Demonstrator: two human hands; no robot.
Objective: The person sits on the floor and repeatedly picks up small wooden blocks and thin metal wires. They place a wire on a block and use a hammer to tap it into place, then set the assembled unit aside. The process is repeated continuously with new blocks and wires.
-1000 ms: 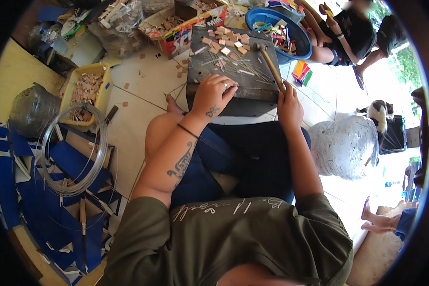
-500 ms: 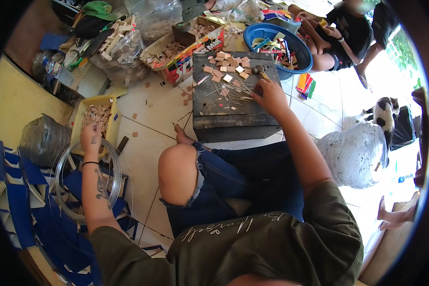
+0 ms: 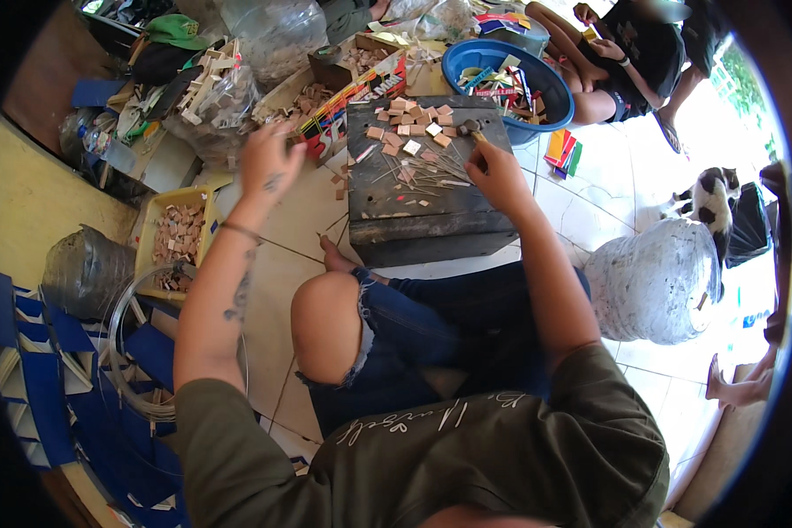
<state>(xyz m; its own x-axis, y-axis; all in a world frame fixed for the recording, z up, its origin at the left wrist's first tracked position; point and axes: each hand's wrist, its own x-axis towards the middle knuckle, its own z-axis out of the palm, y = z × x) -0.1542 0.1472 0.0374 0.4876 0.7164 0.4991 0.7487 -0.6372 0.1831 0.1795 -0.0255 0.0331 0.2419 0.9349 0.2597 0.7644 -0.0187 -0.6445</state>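
Observation:
My right hand [image 3: 499, 179] is closed round the short wooden handle of a hammer [image 3: 470, 128], whose dark head rests on the black wooden block [image 3: 414, 216]. Most of the handle is hidden under the hand. In the air left of the block is my left hand [image 3: 273, 163], its fingers apart and nothing visible in it. On the block lie several small square wood pieces [image 3: 405, 113] and a scatter of thin, pale wire lengths [image 3: 418, 176]. A yellow tray [image 3: 209, 207] full of similar wood pieces [image 3: 178, 233] stands on the floor beside my left forearm.
Beyond the block are a printed cardboard box [image 3: 361, 92] of wood pieces and a blue basin [image 3: 466, 53] of coloured offcuts. A wire coil [image 3: 119, 352] lies by blue folded pieces [image 3: 84, 414]. A wrapped container [image 3: 651, 282], a cat [image 3: 713, 198] and another person [image 3: 634, 62] are at right.
My left hand has risen out of the yellow tray and moved right and away from me, towards the block. The right hand stays at the hammer.

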